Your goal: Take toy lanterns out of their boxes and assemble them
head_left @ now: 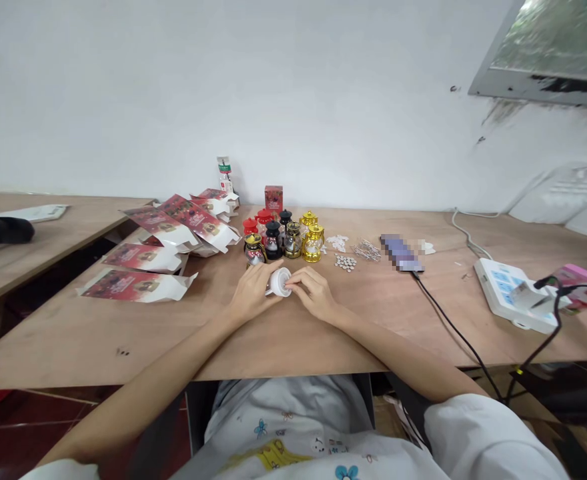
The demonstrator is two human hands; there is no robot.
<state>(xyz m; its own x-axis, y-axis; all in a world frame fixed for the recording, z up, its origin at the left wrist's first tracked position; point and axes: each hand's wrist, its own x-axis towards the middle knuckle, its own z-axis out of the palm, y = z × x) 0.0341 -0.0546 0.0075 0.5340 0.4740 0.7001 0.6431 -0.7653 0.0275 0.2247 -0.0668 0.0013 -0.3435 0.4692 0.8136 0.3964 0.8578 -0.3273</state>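
Closest in, a pale printed shirt (293,427) fills six o'clock, and both bare forearms run from it up onto the plywood table (293,347). At the table's centre the left hand (251,293) and right hand (316,293) meet around a small white plastic lantern (278,282). It lies on its side, its long axis roughly from nine to three o'clock, with the round end toward the right hand. The left fingers wrap its smooth barrel from nine o'clock. The right fingertips pinch that round end from three o'clock. Both hands are equally near it. Just beyond, at twelve o'clock, stands a cluster of glossy miniature lanterns (283,241) in red, black and gold. Flattened red-and-white cartons (138,285) fan out at ten o'clock. Button cells (345,262) and thin metal pins (367,250) lie loose at one o'clock, with a white power strip (511,293) well apart at three.
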